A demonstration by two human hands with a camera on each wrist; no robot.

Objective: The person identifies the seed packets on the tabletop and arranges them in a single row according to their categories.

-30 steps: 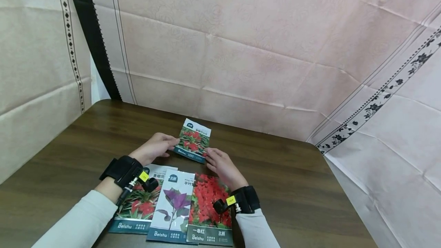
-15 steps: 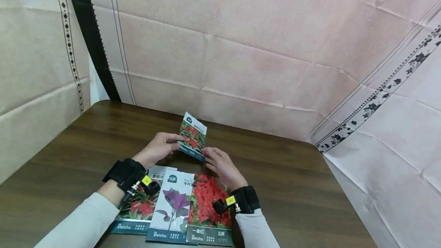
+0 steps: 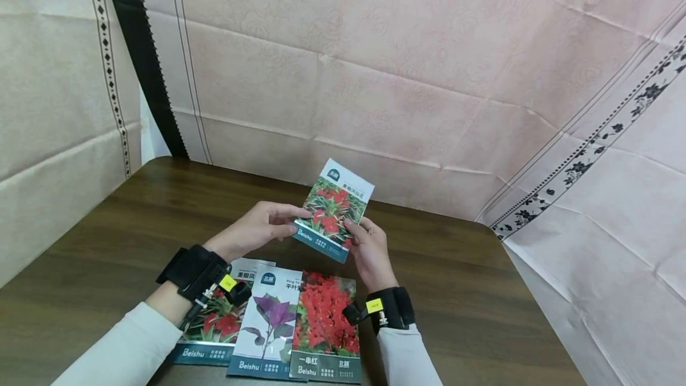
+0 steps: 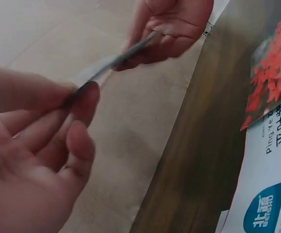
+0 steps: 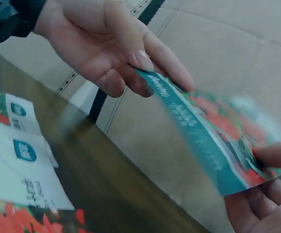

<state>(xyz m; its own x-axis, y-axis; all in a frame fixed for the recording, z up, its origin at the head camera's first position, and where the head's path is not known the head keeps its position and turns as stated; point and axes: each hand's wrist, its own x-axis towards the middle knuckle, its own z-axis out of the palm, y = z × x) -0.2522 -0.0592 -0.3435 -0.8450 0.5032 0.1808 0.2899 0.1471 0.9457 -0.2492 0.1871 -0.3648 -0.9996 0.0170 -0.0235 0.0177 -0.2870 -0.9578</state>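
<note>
A small seed packet [image 3: 333,210], printed with red flowers, green leaves and a teal band along its bottom, is held raised above the table between both hands. My left hand [image 3: 259,231] pinches its left edge between thumb and fingers. At the lower right edge, my right hand [image 3: 371,253] grips it, thumb on the printed front. The left wrist view catches the packet [image 4: 118,60] nearly edge-on. In the right wrist view its teal band and red flowers [image 5: 218,121] show, slightly blurred.
Three larger packets overlap in a row at the table's near side: a red-flowered one [image 3: 220,323] partly under the left wrist, a purple-flowered one [image 3: 268,338], and one with dense red blooms [image 3: 326,314]. Patterned cloth [image 3: 375,76] hangs behind the wooden table [image 3: 455,290].
The small packet has been lifted and shifted right, and now faces up more squarely. My right hand has moved right and up and taken hold of its edge; the left has followed slightly right.
</note>
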